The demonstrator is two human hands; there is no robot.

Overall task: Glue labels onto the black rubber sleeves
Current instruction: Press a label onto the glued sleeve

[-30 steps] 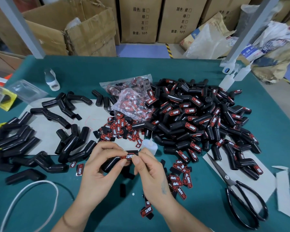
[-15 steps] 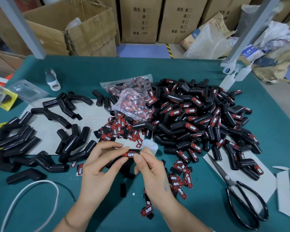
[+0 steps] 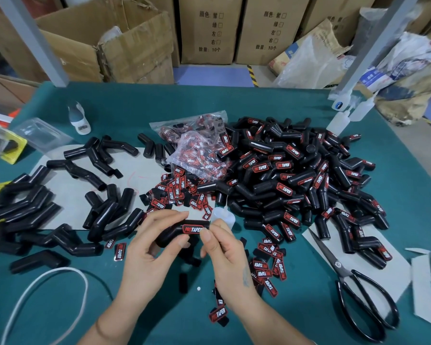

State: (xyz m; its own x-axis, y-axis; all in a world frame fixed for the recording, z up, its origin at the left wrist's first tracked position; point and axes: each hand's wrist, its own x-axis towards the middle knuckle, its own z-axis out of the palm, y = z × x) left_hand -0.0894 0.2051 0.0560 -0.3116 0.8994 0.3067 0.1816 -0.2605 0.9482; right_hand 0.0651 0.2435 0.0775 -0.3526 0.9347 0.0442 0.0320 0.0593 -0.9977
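Low in the middle of the view, both hands hold one bent black rubber sleeve (image 3: 168,237) with a red-and-black label (image 3: 192,229) on its upper end. My left hand (image 3: 149,247) grips the sleeve between thumb and fingers. My right hand (image 3: 224,252) pinches the labelled end with thumb and forefinger. Unlabelled sleeves (image 3: 35,207) lie scattered at the left. A big heap of labelled sleeves (image 3: 296,180) fills the right middle. Loose labels (image 3: 177,192) lie beyond my hands, with more loose labels (image 3: 266,265) at the right.
Black scissors (image 3: 358,295) lie at the lower right on grey card. A clear bag of labels (image 3: 197,150) sits mid-table, a small glue bottle (image 3: 222,215) just behind my hands. A white cord (image 3: 47,295) loops at lower left. Cardboard boxes (image 3: 110,46) stand beyond the green table (image 3: 408,195).
Both hands have lifted the sleeve slightly away from me. My left fingers have spread, showing more of the label.
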